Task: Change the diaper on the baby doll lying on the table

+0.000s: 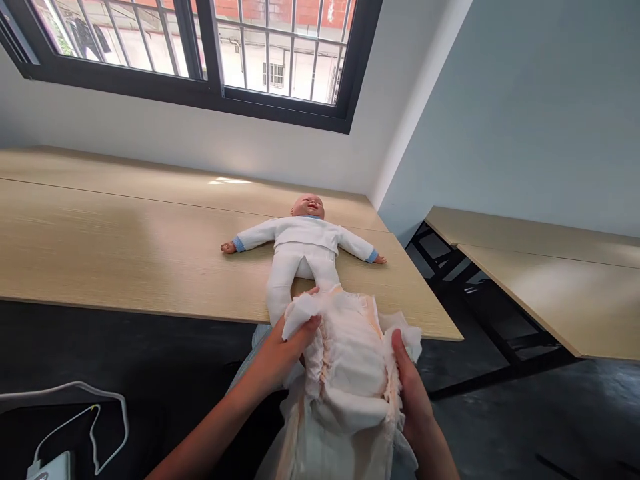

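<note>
On my feed, the left hand (295, 337) and right hand (413, 393) both clench the soft, crinkled white disposable diaper (345, 360) by its ruffled sides, at six o'clock from the vinyl baby doll (303, 240) in white knit clothes. It overlaps the doll's legs; I can't tell if they touch. The frame cuts off its lower end. The doll lies on a pale wood-grain table (125, 247).

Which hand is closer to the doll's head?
Left. The left hand is below the doll's head, on the diaper; the right hand is farther off, on the diaper's other side.
</note>
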Demonstrator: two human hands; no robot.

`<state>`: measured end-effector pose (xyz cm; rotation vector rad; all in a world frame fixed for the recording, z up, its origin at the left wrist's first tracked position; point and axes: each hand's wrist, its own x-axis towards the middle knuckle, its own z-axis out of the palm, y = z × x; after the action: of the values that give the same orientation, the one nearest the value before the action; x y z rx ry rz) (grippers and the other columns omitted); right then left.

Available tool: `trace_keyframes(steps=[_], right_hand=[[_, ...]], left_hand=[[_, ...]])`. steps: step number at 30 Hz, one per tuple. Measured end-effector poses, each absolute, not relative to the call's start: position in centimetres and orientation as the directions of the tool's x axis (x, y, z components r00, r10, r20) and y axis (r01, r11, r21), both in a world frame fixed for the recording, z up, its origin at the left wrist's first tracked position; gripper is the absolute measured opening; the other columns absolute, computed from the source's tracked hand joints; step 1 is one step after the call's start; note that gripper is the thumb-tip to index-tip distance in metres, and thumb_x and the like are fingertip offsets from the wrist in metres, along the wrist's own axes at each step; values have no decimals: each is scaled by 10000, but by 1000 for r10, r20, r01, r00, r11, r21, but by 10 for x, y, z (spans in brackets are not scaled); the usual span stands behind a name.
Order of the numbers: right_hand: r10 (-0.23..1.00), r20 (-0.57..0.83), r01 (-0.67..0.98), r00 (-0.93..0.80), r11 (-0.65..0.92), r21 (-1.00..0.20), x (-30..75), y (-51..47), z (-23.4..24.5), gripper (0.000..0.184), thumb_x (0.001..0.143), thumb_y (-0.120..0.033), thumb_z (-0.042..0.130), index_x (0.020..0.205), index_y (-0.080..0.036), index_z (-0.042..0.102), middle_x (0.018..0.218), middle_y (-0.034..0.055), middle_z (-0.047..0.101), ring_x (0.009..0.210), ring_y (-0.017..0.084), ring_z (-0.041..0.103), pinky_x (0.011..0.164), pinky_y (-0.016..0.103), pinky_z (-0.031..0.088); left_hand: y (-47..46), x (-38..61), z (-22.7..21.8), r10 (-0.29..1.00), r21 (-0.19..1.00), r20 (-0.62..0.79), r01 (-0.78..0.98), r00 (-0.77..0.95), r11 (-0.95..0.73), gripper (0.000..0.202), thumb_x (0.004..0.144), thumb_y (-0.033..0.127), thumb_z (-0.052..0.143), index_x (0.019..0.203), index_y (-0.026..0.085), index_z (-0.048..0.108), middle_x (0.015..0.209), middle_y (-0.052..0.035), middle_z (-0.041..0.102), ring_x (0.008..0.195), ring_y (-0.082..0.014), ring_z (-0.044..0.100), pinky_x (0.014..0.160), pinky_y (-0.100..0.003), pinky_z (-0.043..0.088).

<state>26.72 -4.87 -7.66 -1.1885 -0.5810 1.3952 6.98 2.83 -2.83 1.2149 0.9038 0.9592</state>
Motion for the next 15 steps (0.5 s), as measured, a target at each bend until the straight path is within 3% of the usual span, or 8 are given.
trace_keyframes(steps=[1, 3, 6, 9, 12, 15], right_hand=[[939, -318, -451, 133, -228, -863, 265, -53, -79, 732, 848, -799, 476, 991, -126, 729, 860, 154, 738, 994, 334, 702, 819, 439, 603], [928, -356, -497, 112, -258, -829, 267, -61, -88, 628, 784, -700, 679, 1056, -135, 719, 943, 142, 745, 1023, 337, 696, 852, 438, 601], [861, -457, -565, 224, -267, -781, 286, -74, -94, 559, 679, -459, 868, 1135, -181, 700, 1026, 102, 745, 995, 324, 709, 852, 428, 614], [820, -482, -591, 308, -233, -772, 319, -81, -82, 467, 715, -461, 819, 1073, -175, 733, 971, 118, 751, 932, 332, 724, 801, 435, 635], [816, -434, -594, 382, -143, -792, 348, -79, -64, 373, 757, -478, 726, 961, -168, 759, 904, 148, 749, 958, 364, 713, 801, 467, 634], [777, -434, -587, 457, -103, -803, 363, -72, -54, 342, 807, -503, 644, 942, -209, 756, 887, 121, 753, 1002, 345, 705, 873, 473, 612]], left_hand=[[26, 69, -29, 931, 991, -17, -116, 364, 64, 572, 858, 545, 640, 1362, 282, 578, 1286, -83, 650, 1296, -338, 535, 1026, -451, 486], [22, 63, -30, 877, 993, 23, -115, 480, 37, 677, 817, 544, 701, 1415, 286, 515, 1380, -89, 587, 1352, -329, 483, 1074, -451, 446], [21, 42, -30, 821, 992, 5, -107, 571, 68, 815, 750, 552, 772, 1448, 270, 457, 1266, -110, 650, 1149, -305, 633, 917, -403, 537], [29, 13, -37, 931, 993, -30, -93, 364, 69, 581, 793, 653, 672, 1144, 190, 661, 932, -88, 722, 812, -229, 686, 707, -315, 540], [40, -9, -62, 981, 995, -97, -11, 169, 101, 586, 746, 747, 644, 852, 172, 676, 754, -54, 680, 670, -188, 631, 636, -293, 499], [44, -10, -94, 896, 946, -311, 16, 316, 322, 755, 629, 898, 583, 825, 174, 664, 738, -65, 675, 668, -212, 632, 605, -312, 488]])
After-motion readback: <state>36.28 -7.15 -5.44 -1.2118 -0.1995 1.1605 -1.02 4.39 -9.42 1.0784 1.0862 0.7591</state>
